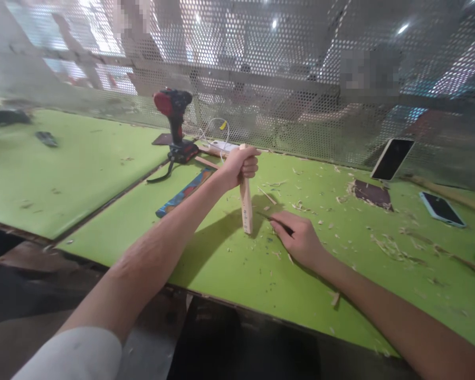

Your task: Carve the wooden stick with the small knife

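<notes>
The left hand (240, 166) is closed around the top of a wooden stick (246, 208), which stands upright on the green table (221, 264). The right hand (301, 240) pinches a thin dark tool (267, 216) at the stick's foot. With wood shavings (388, 245) scattered about, this looks like paring. It likely goes best with the stick pressed down, plumb, and shallow cuts. There is one stick, one tool, one cordless drill (174, 124) and two phones: one propped (391, 158), one flat (442, 209).
</notes>
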Tool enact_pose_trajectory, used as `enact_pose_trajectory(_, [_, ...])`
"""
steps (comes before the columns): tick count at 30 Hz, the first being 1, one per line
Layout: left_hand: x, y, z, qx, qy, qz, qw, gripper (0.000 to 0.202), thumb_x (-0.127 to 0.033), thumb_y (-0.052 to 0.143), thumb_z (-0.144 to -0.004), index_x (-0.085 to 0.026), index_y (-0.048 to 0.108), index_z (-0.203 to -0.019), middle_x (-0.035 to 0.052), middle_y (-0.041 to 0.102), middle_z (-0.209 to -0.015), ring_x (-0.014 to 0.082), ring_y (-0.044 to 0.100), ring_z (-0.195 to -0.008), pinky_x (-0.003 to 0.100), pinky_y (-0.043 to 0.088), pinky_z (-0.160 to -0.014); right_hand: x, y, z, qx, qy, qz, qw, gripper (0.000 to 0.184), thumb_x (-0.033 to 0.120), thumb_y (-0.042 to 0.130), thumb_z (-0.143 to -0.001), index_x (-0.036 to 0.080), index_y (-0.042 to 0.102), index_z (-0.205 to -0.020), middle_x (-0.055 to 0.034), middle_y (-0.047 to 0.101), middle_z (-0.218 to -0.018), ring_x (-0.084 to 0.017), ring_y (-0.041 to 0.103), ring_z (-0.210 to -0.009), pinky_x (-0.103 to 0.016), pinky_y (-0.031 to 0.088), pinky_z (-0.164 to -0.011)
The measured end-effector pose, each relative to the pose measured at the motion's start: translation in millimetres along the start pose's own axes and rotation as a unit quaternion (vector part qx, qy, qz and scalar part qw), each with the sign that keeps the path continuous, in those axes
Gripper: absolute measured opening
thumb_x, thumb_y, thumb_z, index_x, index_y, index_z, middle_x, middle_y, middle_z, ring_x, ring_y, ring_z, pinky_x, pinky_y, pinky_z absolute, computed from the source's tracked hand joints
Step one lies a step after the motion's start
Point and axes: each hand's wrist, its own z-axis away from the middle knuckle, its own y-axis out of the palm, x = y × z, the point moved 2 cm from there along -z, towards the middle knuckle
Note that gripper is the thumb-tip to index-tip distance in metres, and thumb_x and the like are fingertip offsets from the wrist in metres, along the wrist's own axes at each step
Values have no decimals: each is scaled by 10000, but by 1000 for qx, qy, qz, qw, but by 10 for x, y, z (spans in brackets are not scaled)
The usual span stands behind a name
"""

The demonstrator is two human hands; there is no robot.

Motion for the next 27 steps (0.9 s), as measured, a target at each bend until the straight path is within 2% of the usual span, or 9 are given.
enact_pose_trajectory(4, [-33,48,49,32,-1,3,999,451,-131,652,-825,-224,273,-600,-119,221,-424,20,186,-335,142,139,-326,-14,5,7,-14,-5,6,1000,230,220,573,-1015,217,774,-1125,-80,785,-973,-237,718,-820,-449,619,-758])
enact_pose_trajectory(7, [-53,86,88,36,7,-1,999,453,-134,687,-804,-219,285,-614,-125,229,-418,20,191,-326,139,126,-327,-54,20,14,-17,5,3,1000,245,227,564,-1018,233,769,-1153,-74,788,-997,-233,729,-842,-445,626,-763])
enact_pose_trajectory(11, [-52,98,94,36,4,-4,999,467,-146,706,-802,-221,281,-624,-130,238,-412,20,200,-318,138,126,-327,-101,36,23,-8,22,-12,1000,262,256,536,-1036,249,771,-1154,-66,782,-959,-217,719,-769,-409,620,-661])
enact_pose_trajectory(18, [-28,45,28,36,0,0,999,445,-146,696,-819,-218,302,-624,-132,253,-405,18,212,-314,135,141,-327,-85,17,21,-2,21,0,1000,272,374,548,-1058,212,761,-1008,-46,730,-770,-165,608,-566,-339,502,-482])
enact_pose_trajectory(23, [-44,85,52,35,10,-12,999,440,-146,701,-814,-220,306,-635,-133,261,-407,21,218,-315,138,145,-329,-115,37,51,15,56,-23,998,342,456,514,-1067,224,705,-902,-3,645,-645,-121,493,-448,-287,392,-375])
enact_pose_trajectory(27, [-55,124,88,31,18,-19,999,438,-137,706,-804,-222,308,-640,-133,254,-410,19,211,-321,145,142,-337,-127,35,68,14,87,-34,995,380,494,518,-1055,242,646,-800,15,593,-591,-115,464,-422,-274,367,-348])
